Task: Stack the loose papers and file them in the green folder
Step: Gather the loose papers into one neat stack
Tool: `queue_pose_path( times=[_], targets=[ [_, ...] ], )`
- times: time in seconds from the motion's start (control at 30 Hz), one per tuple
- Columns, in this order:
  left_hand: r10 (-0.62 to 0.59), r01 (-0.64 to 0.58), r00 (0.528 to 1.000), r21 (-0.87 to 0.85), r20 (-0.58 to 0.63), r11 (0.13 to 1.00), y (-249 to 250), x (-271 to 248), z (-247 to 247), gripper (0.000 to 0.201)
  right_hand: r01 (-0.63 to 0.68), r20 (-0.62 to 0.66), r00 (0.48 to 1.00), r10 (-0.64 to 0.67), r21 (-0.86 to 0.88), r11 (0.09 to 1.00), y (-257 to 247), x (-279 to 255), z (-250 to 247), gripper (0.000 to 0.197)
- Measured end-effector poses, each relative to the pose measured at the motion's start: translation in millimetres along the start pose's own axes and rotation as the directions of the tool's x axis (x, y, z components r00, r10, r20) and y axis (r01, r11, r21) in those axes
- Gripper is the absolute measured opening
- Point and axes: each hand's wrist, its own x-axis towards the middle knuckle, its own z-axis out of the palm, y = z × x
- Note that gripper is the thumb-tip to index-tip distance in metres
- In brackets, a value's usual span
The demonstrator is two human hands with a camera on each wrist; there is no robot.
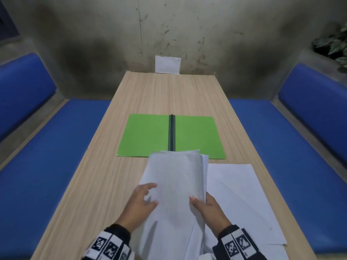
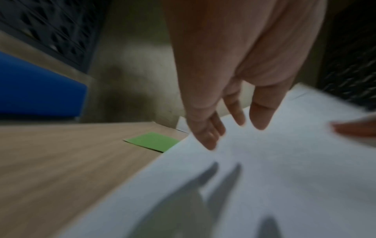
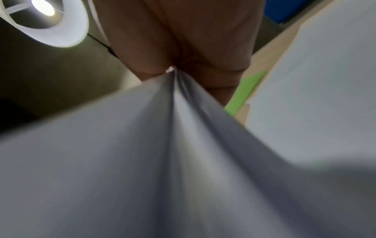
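Your right hand [image 1: 210, 209] pinches a bundle of white papers [image 1: 174, 184] at its right edge, with the thumb on top and the fingers under the sheets; in the right wrist view the sheets fan out from this pinch. Your left hand [image 1: 139, 201] is at the left side of the same bundle with the fingers relaxed and spread, and in the blurred left wrist view the fingertips [image 2: 209, 141] seem to hover just over the top sheet, though I cannot tell if they touch it. Ahead of both hands, the green folder [image 1: 144, 136] lies open and flat on the worktop [image 1: 93, 184], and the far end of the bundle overlaps its near edge. Beside your right hand, to its right, more loose sheets [image 1: 244, 194] lie spread on the worktop.
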Motion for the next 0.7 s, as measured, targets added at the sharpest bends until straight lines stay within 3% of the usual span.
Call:
queue_pose_path(
  times=[0.03,0.1,0.17,0.2,0.27,0.37,0.43,0.53,0.63,0.7],
  targets=[
    [-0.022,0.026,0.992,0.027,-0.123,0.999,-6.8,4.4,-16.5,0.054,0.017,0.048,0.999,-0.017,0.012,1.000,-7.1,-5.0,-2.8,0.026],
    [-0.136,0.131,0.974,-0.037,-0.183,0.991,-18.3,9.2,-47.4,0.098,0.059,0.145,0.987,-0.067,0.062,0.996,-22.3,-14.5,-8.0,0.023],
    [-0.174,0.157,0.984,-0.262,-0.045,0.952,-24.7,8.3,-68.1,0.137,0.099,0.246,0.961,-0.124,0.111,0.989,-37.0,-21.9,-11.1,0.021],
    [-0.152,0.154,0.988,-0.377,0.035,0.913,-23.5,5.2,-73.9,0.142,0.111,0.280,0.949,-0.142,0.123,0.986,-43.2,-24.5,-12.0,0.022],
    [-0.132,0.194,0.979,-0.501,0.157,0.844,-21.8,-2.8,-78.2,0.122,0.124,0.297,0.941,-0.162,0.140,0.982,-50.3,-24.0,-12.6,0.026],
    [-0.157,0.294,0.944,-0.526,0.290,0.798,-20.2,-13.0,-71.8,0.104,0.162,0.222,0.956,-0.193,0.149,0.975,-50.4,-15.1,-12.9,0.026],
    [-0.160,0.320,0.929,-0.509,0.333,0.799,-17.8,-17.7,-67.2,0.101,0.171,0.146,0.969,-0.200,0.188,0.967,-48.4,-7.7,-9.4,0.016],
    [-0.167,0.348,0.917,-0.521,0.363,0.779,-12.0,-19.8,-55.8,0.099,0.155,0.077,0.981,-0.177,0.231,0.961,-45.1,1.7,-10.8,0.020],
    [-0.208,0.401,0.899,-0.533,0.385,0.745,-11.2,-22.2,-46.1,0.090,0.147,0.039,0.986,-0.162,0.249,0.957,-40.4,9.3,-8.8,0.021],
    [-0.240,0.418,0.898,-0.540,0.370,0.731,-14.8,-22.1,-40.0,0.095,0.125,0.056,0.988,-0.144,0.257,0.958,-36.3,15.5,-9.7,0.019]
  ],
)
